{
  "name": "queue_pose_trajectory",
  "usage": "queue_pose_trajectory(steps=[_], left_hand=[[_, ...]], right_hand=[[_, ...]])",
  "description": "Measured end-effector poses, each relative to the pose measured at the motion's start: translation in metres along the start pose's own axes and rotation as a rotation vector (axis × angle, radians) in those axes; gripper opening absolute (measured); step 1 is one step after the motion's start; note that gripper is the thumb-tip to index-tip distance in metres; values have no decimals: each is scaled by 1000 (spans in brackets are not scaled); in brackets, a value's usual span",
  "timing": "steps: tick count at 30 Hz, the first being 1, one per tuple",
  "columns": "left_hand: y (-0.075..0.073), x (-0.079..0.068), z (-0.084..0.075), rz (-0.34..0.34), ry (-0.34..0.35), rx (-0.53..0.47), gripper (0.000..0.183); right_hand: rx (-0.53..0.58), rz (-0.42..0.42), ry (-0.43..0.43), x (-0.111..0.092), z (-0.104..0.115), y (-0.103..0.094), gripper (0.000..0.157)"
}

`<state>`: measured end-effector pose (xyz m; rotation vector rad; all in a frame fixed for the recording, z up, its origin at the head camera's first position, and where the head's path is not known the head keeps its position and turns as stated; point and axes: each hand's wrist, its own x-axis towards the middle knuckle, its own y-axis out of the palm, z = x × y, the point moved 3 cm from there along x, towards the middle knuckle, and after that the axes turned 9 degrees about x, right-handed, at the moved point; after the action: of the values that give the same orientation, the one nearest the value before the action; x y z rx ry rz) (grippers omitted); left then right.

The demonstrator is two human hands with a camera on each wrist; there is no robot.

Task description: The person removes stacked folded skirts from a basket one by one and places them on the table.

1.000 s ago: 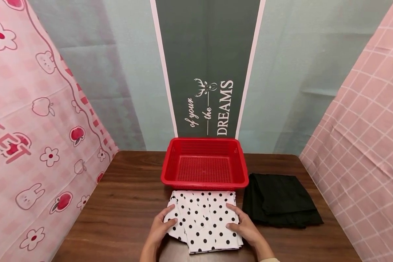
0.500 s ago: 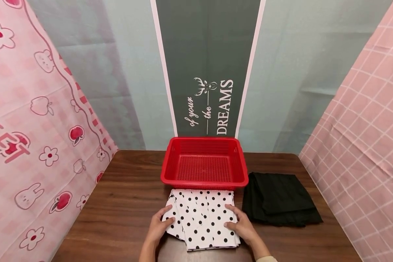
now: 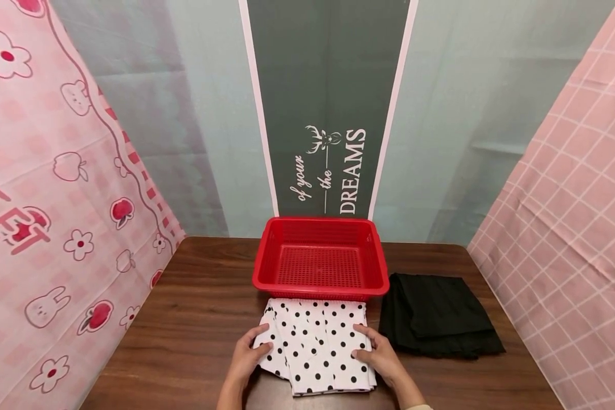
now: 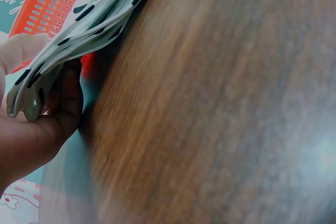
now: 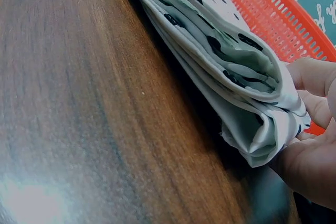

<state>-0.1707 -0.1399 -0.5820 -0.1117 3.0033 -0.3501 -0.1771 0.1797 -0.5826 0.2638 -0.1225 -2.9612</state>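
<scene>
A folded white cloth with black polka dots (image 3: pixel 320 347) lies in layers in front of the red basket. My left hand (image 3: pixel 248 353) grips its left edge. In the left wrist view, the thumb is over the layers and the fingers of the left hand (image 4: pixel 37 114) are curled beneath them. At the opposite edge, my right hand (image 3: pixel 381 356) pinches the cloth. Stacked folds of the polka-dot cloth (image 5: pixel 231 77) bulge at the near side in the right wrist view, where the right hand (image 5: pixel 315 124) holds their end between thumb and fingers.
Directly behind the cloth stands a red perforated plastic basket (image 3: pixel 381 273). A folded black cloth (image 3: pixel 443 313) lies to the right on the brown wooden table (image 3: pixel 184 319). Printed curtains hang at the back (image 3: pixel 441 114) and along both sides.
The polka-dot cloth and both hands have shifted very slightly to the left. Both hands keep their hold, and the basket and black cloth stay in place.
</scene>
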Motion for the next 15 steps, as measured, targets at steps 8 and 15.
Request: queue_pose_trajectory(steps=[8,15], left_hand=[[-4,1,-1,43,-18,-76,49],[-19,-1,-9,14,-17,-105,51]], right_hand=[[15,15,13,0,6,-8,59],[-59,-14,52,-7,25,-27,52]])
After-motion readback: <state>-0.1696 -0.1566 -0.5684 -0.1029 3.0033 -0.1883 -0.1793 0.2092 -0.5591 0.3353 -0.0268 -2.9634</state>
